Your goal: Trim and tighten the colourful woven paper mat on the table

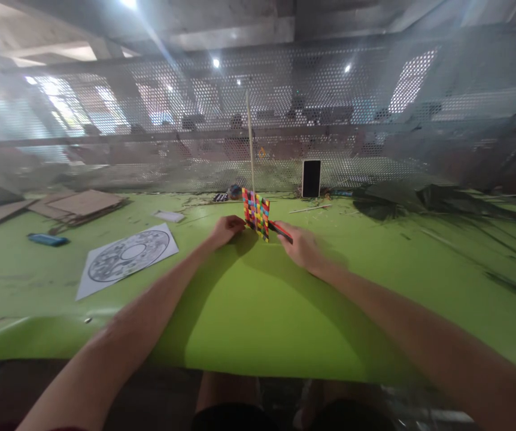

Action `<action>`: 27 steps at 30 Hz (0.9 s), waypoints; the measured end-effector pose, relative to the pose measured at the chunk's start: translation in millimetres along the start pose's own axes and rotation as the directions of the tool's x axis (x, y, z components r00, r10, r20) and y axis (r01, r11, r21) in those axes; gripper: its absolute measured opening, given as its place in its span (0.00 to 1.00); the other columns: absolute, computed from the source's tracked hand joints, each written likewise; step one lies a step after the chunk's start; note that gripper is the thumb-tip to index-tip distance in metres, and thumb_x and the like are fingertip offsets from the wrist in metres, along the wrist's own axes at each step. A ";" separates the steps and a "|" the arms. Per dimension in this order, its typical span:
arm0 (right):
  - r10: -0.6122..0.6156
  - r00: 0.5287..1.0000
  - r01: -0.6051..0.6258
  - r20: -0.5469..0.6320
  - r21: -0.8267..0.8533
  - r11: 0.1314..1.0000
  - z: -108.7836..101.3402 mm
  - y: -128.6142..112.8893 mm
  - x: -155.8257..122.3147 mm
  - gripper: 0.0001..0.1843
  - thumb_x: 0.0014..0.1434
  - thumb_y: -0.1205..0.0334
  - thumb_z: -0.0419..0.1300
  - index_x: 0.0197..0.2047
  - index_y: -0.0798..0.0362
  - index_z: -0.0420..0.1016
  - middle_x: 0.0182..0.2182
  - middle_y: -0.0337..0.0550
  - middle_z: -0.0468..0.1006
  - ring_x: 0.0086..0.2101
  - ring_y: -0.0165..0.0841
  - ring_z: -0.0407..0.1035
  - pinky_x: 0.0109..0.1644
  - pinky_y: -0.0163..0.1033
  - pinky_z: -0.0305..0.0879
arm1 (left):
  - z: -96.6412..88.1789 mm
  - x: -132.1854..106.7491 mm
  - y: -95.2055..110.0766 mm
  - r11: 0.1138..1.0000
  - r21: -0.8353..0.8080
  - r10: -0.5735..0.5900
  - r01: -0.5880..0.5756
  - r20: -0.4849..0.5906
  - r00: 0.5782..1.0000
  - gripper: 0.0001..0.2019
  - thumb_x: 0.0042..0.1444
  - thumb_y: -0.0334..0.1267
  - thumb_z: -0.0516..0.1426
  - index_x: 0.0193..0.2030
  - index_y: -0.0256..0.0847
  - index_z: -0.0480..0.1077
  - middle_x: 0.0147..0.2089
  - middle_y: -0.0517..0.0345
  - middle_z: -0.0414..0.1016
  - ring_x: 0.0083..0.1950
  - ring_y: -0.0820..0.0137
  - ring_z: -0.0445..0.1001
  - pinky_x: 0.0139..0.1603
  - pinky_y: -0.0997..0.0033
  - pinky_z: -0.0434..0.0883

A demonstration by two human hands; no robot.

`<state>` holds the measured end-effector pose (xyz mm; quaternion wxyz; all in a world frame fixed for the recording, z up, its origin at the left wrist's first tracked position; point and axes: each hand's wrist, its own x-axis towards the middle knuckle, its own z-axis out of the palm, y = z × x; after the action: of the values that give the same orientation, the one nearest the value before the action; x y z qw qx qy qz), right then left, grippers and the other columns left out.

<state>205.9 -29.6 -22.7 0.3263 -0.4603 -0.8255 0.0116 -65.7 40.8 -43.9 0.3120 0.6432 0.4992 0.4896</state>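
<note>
Standing woven mat (256,214): a small panel of many-coloured strips, upright on edge on the green table (249,311), far out in front of the person, between the two hands.
Left hand (226,230): fingers curled in, closed against the mat's lower left edge and pinching it; the arm reaches straight out over the table.
Right hand (301,246): blurred, fingers folded around a red-and-black tool (280,231); the hand lies low on the table just right of the mat.
Red-and-black tool: slim, pointing left, its tip meeting the mat's lower right side; what kind of tool it is cannot be told.
Thin stick (251,143): pale, rising nearly upright from the mat's top left corner.
Printed sheet (127,256): round black-and-white pattern, flat on the table, left of the left hand.
Phone (311,178): dark, propped upright at the mesh wall behind the mat.
</note>
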 end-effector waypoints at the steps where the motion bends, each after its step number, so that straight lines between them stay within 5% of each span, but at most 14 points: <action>1: 0.008 1.000 -0.008 0.011 -0.006 1.000 -0.6 -1.0 -0.5 0.24 0.69 0.63 0.53 0.67 0.51 0.71 0.46 0.50 0.84 0.40 0.42 0.78 0.47 0.44 0.72 | 3.3 -1.3 5.3 1.000 0.009 0.029 -0.029 -0.030 0.999 0.09 0.45 0.42 0.67 0.31 0.40 0.77 0.32 0.52 0.81 0.34 0.62 0.78 0.41 0.61 0.74; 8: -0.004 0.999 0.005 0.047 -0.025 1.000 0.4 -10.1 -3.3 0.25 0.69 0.63 0.53 0.68 0.47 0.68 0.42 0.48 0.84 0.37 0.42 0.78 0.46 0.44 0.70 | 19.8 -15.1 50.3 0.931 0.086 0.365 -0.354 -0.200 0.909 0.11 0.52 0.38 0.62 0.42 0.41 0.75 0.42 0.53 0.79 0.41 0.67 0.78 0.38 0.70 0.73; 17: -0.062 0.996 0.059 0.064 0.043 0.997 -0.4 -14.7 -3.7 0.25 0.69 0.64 0.52 0.67 0.48 0.70 0.48 0.46 0.83 0.43 0.40 0.78 0.51 0.42 0.69 | 23.6 -22.1 65.3 0.925 0.014 0.353 -0.380 -0.399 0.846 0.11 0.51 0.37 0.62 0.42 0.42 0.70 0.40 0.55 0.77 0.41 0.68 0.77 0.34 0.74 0.72; 27: -0.083 0.994 0.082 0.075 0.021 0.996 -5.2 -16.0 -4.3 0.25 0.69 0.64 0.52 0.67 0.47 0.71 0.47 0.46 0.84 0.41 0.39 0.78 0.48 0.40 0.69 | 19.0 -20.0 69.5 0.942 -0.022 0.296 -0.334 -0.415 0.860 0.09 0.49 0.40 0.63 0.36 0.40 0.71 0.34 0.57 0.75 0.35 0.70 0.75 0.29 0.75 0.69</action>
<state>198.2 -43.6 -15.7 0.2994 -0.4219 -0.8555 0.0231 -24.9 2.2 5.5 0.1467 0.5850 0.4178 0.6795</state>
